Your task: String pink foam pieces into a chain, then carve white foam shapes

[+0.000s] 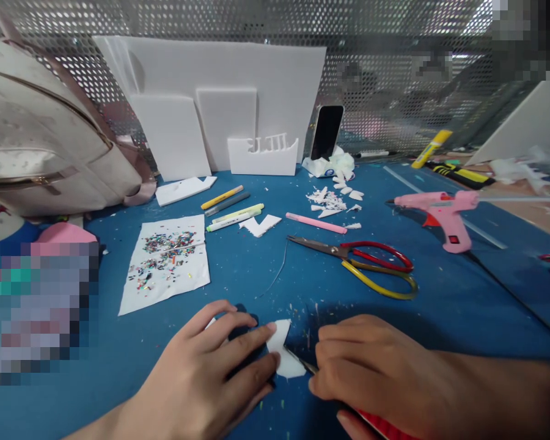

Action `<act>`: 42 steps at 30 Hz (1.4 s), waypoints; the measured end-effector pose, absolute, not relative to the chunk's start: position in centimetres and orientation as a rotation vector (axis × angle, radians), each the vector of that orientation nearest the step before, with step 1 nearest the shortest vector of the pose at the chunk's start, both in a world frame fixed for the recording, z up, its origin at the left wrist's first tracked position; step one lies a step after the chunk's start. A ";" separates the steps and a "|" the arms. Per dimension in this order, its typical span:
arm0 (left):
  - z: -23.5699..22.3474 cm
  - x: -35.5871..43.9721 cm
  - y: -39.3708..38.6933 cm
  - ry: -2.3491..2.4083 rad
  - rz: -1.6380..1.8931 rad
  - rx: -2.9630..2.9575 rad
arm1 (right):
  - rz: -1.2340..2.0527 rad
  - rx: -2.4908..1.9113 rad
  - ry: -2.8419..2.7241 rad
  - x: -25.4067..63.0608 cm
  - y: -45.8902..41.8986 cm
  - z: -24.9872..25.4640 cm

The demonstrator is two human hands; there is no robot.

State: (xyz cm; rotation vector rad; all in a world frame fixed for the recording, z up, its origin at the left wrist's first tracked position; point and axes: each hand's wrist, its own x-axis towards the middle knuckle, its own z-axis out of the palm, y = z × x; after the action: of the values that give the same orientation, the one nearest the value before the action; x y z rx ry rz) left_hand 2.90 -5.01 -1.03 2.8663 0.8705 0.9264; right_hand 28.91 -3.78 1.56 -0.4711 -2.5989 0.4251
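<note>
Beneath the fingertips of my left hand [224, 360], a small notched piece of white foam board [284, 360] lies on the blue table. That hand rests with its fingers spread, and part of the piece is hidden under it. My right hand [371, 366] is closed around a craft knife [306, 366] with a red handle, mostly covered by the hand. The thin, pointed blade touches the notch in the foam board. Beyond my hands lie large scissors [341, 249] with red and yellow handles.
A paper sheet [165, 290] with colourful bits lies left of several pens [227, 201]. White foam boards [229, 67] and a phone [327, 131] stand behind. Foam scraps [327, 200] lie centre-right. A pink glue gun [456, 214] is at right, a backpack [41, 122] at left.
</note>
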 end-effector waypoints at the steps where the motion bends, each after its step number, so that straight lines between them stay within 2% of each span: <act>1: -0.9 2.9 -5.0 0.868 0.914 2.883 | 0.450 -0.480 -2.599 29.0 -3.9 1.6; 5: -0.1 2.9 -4.8 0.846 0.850 2.939 | 0.459 -0.541 -2.621 29.2 -3.9 1.8; 15: 0.1 3.1 -4.8 0.839 0.834 2.967 | 0.499 -0.208 -2.660 29.0 -1.8 2.5; 22: -0.1 3.1 -4.8 0.850 0.873 2.933 | 0.491 -0.548 -2.583 29.3 -3.3 2.7; 29: 0.1 3.2 -4.7 0.818 0.853 2.914 | 0.537 -0.528 -2.663 29.4 -3.4 3.4; 35: -0.5 2.9 -4.9 0.802 0.849 2.885 | 0.580 -0.199 -2.706 29.2 -1.4 3.0; 42: -0.7 2.9 -5.0 0.767 0.837 2.872 | 0.574 -0.170 -2.739 29.7 -0.9 3.8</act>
State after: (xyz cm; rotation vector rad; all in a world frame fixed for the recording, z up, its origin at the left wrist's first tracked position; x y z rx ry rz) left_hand 2.91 -4.96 -0.74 2.8719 0.7669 0.8372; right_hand 29.74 -0.88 3.82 -0.1702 -2.7390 0.5738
